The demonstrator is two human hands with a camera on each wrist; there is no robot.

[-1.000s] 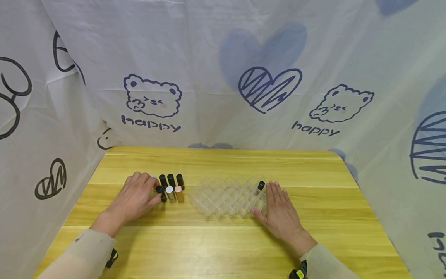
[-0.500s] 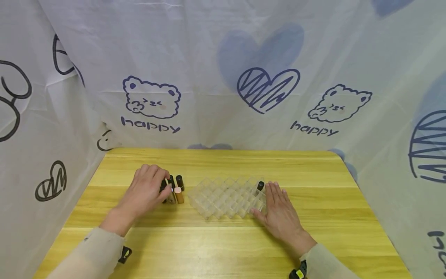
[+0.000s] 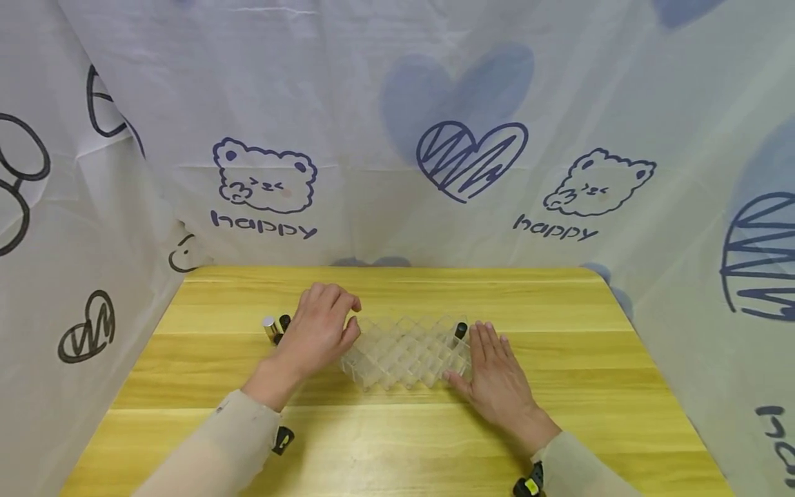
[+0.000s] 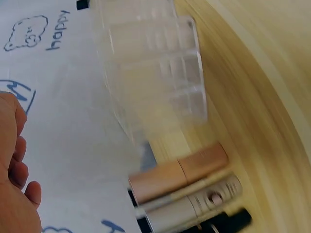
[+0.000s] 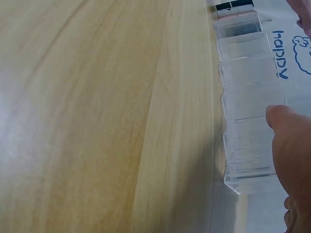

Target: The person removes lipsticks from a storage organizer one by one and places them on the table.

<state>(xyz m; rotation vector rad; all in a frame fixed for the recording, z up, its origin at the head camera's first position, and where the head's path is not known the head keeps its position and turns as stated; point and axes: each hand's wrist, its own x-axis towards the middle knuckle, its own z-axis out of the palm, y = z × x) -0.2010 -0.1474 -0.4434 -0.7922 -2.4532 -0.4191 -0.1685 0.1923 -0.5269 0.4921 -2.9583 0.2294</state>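
Observation:
My left hand (image 3: 319, 324) hovers at the left end of a clear plastic lipstick organizer (image 3: 404, 352), with its fingers bent. In the left wrist view its fingers (image 4: 19, 172) are curled at the left edge; whether they pinch something is hidden. My right hand (image 3: 497, 373) lies flat with straight fingers against the organizer's right end, the thumb at its near corner. One black lipstick (image 3: 461, 330) stands in a cell near that end. Below the organizer in the left wrist view are a rose-gold lipstick (image 4: 180, 172), a silver-beige lipstick (image 4: 194, 206) and dark tubes.
A silver-capped lipstick (image 3: 270, 328) and a black-capped lipstick (image 3: 284, 322) stand left of my left hand, which hides others. The wooden table (image 3: 385, 442) ends at a white cloth backdrop (image 3: 366, 138) with printed bears and hearts.
My left hand has moved right from the lipstick group to above the organizer's left end, uncovering the silver-capped lipstick. My right hand has stayed against the organizer.

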